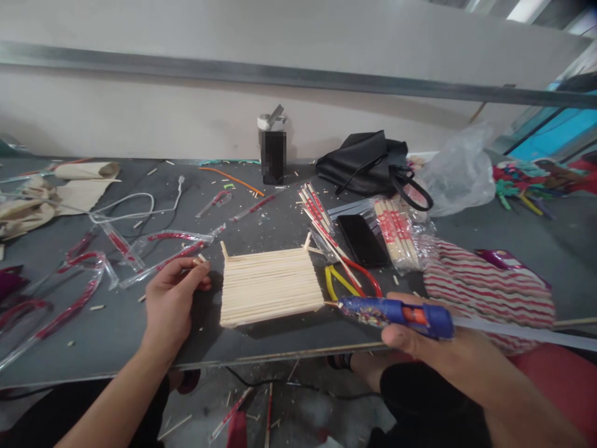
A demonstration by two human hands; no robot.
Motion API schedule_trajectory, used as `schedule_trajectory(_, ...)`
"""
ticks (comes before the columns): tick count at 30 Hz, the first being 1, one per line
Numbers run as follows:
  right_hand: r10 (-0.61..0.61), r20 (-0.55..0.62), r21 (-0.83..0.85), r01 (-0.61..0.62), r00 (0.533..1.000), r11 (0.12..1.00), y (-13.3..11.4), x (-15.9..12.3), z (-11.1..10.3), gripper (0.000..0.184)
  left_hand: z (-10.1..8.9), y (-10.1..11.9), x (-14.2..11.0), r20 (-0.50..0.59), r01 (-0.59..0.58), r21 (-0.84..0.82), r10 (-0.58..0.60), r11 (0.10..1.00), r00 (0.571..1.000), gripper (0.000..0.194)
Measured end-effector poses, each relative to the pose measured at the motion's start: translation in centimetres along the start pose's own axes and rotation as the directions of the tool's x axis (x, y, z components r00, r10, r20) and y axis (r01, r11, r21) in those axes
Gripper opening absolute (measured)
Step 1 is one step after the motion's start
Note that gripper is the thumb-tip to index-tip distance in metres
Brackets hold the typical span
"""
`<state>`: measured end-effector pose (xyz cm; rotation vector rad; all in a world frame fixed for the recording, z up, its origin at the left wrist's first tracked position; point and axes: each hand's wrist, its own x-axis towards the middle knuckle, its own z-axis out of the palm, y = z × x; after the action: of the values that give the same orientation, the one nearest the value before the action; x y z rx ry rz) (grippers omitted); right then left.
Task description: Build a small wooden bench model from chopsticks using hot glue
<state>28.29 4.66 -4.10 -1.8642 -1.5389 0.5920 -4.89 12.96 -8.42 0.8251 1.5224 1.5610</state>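
A flat panel of wooden sticks laid side by side (270,283) rests on the grey table, with short stick pieces standing up at its two far corners. Off its left edge, my left hand (170,298) pinches a short piece of wooden stick (201,257) between thumb and fingers. My right hand (433,351) is wrapped around a blue glue gun (364,308), with a long pale glue stick coming out of its back. The gun's nozzle points left, at the panel's near right corner; whether it touches cannot be told.
Behind the panel lie loose chopsticks (317,208), a black phone (361,239) and a wrapped chopstick bundle (396,230). Further back are a bottle (273,155) and a black bag (364,158). Plastic wrappers (88,280) and a white cable (149,205) spread leftward; striped cloth (485,286) lies right.
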Motion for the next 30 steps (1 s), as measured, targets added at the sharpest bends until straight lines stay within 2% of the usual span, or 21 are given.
schedule_trajectory(4, 0.077, -0.029, 0.062, -0.075, 0.997, 0.995, 0.0, -0.1, 0.0, 0.056, 0.0, 0.0, 0.0, 0.005, 0.001, -0.008, -0.001, 1.000, 1.000, 0.020)
schedule_trajectory(12, 0.077, 0.002, 0.010, -0.077, 0.997, 0.997, -0.3, 0.1, -0.2, 0.058, 0.0, -0.1, 0.1, 0.008, 0.002, 0.004, -0.002, 1.000, 1.000, 0.020)
schedule_trajectory(17, 0.035, 0.013, 0.011, -0.035, 0.999, 0.999, -1.1, 0.3, -0.5, 0.046, -0.2, -0.3, 0.2, 0.019, -0.008, 0.014, 0.008, 1.000, 1.000, 0.021)
schedule_trajectory(24, 0.009, -0.080, 0.026, -0.007, 0.997, 1.000, -1.1, -0.1, -0.9, 0.044, -0.2, -0.4, 0.2, 0.022, -0.019, 0.005, 0.019, 1.000, 1.000, 0.020)
schedule_trajectory(26, -0.009, -0.062, -0.010, 0.009, 0.998, 1.000, -1.4, 0.0, -1.0, 0.039, -0.2, -0.4, 0.2, 0.022, -0.015, -0.001, 0.015, 1.000, 1.000, 0.020)
schedule_trajectory(30, -0.035, 0.072, -0.059, 0.039, 0.997, 0.998, -1.7, 0.5, -1.1, 0.037, -0.2, -0.4, 0.2, 0.020, -0.019, 0.002, 0.019, 1.000, 1.000, 0.021)
